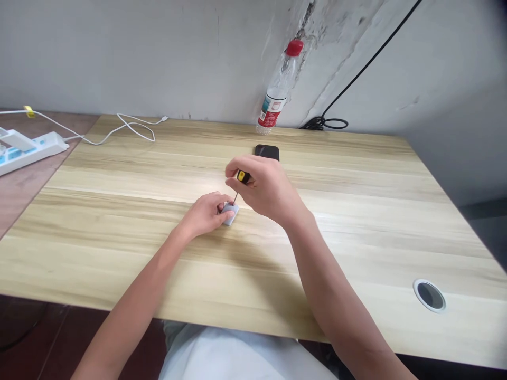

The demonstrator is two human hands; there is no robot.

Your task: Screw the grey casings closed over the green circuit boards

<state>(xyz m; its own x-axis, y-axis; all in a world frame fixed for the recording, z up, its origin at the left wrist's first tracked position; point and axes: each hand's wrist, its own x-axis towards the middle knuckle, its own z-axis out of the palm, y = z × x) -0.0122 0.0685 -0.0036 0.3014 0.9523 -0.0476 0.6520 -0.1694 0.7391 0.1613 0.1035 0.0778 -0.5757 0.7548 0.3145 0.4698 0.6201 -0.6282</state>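
A small grey-white block [231, 215] lies on the wooden table [119, 232], near its middle. My left hand [206, 212] grips it from the left, thumb and fingers around its edges. Above and to the right, my right hand [266, 187] is closed on the black and yellow handle of a screwdriver [242, 176]. The thin metal shaft slants down to the block's upper edge, close to my left fingertips. Its tip is too small to make out.
Behind my right hand lies a black phone [267, 152]. A red-capped bottle [273, 103] stands by the wall, beside a coiled black cable [315, 123]. White cable [130, 125] and power strip [35, 150] are at left; a round grommet [430, 295] at right.
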